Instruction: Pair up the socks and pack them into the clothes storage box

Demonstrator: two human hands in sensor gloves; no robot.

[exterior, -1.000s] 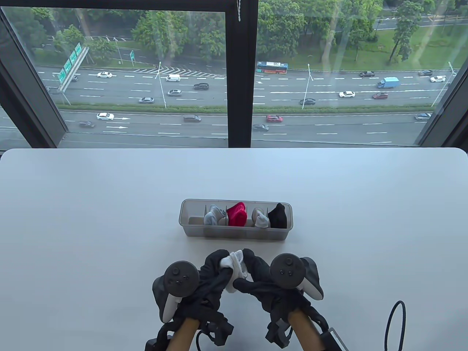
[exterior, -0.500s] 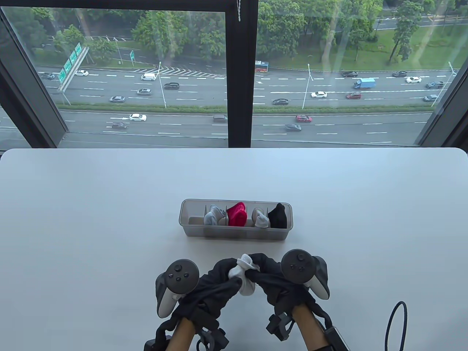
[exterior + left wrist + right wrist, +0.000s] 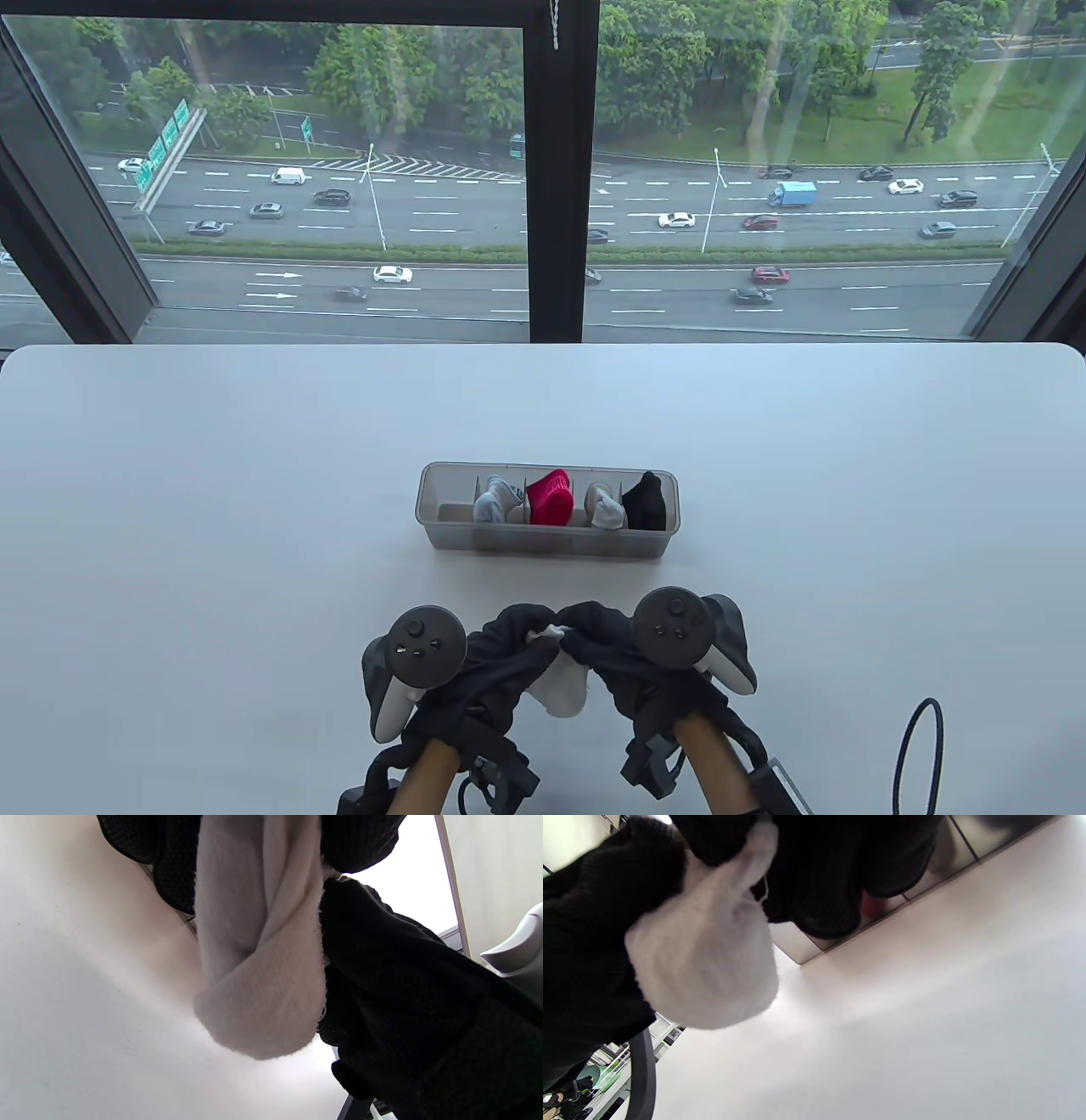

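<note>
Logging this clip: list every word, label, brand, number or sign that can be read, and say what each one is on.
No text can be read in any view.
Green road signs outside the window: lettering too small.
White road arrows: markings, no words.
White socks, storage box, both hands' trackers: no print visible.

Count: 1 translucent grey plastic storage box with divider slots on the white counter. 5 slots by my read, 4 filled: 2 grey-white sock bundles, 1 red bundle, 1 black bundle. Leftmost slot holds nothing. 1 white sock bundle between my 2 gloved hands: left hand, right hand. Can't tell how many socks per bundle. 1 black cable loop at the counter edge.
</note>
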